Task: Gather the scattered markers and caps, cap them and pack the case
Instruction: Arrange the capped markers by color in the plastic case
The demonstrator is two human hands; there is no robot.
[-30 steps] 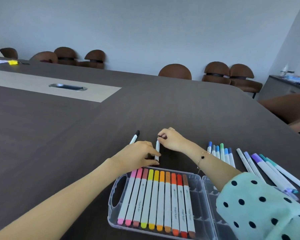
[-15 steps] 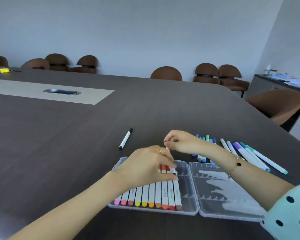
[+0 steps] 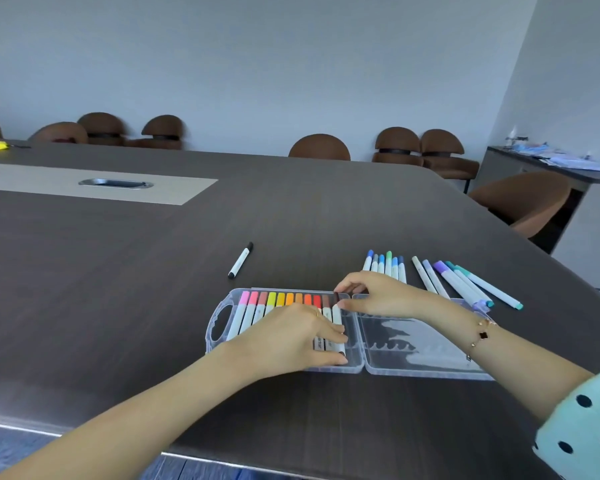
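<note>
On the dark counter (image 3: 153, 306) the clear case (image 3: 357, 367) lies open, its left half holding a row of capped markers running from pink to brown. Both hands are seating one more marker (image 3: 337, 323), dark-capped, at the right end of that row. The left hand (image 3: 291, 336) lies over the lower barrels with its fingertips and thumb curled onto this marker's body; the right hand (image 3: 378, 294) pinches its cap end at the far edge of the case.

To do this well, I would press both ends down evenly so the barrel snaps into its slot beside the brown one, not riding across a divider. The left hand should not drag the neighbours out of line.

Still loose are a black marker (image 3: 240, 260) beyond the case, a blue-green bunch (image 3: 385, 266) and a purple-teal fan (image 3: 465, 284) to the right.
</note>
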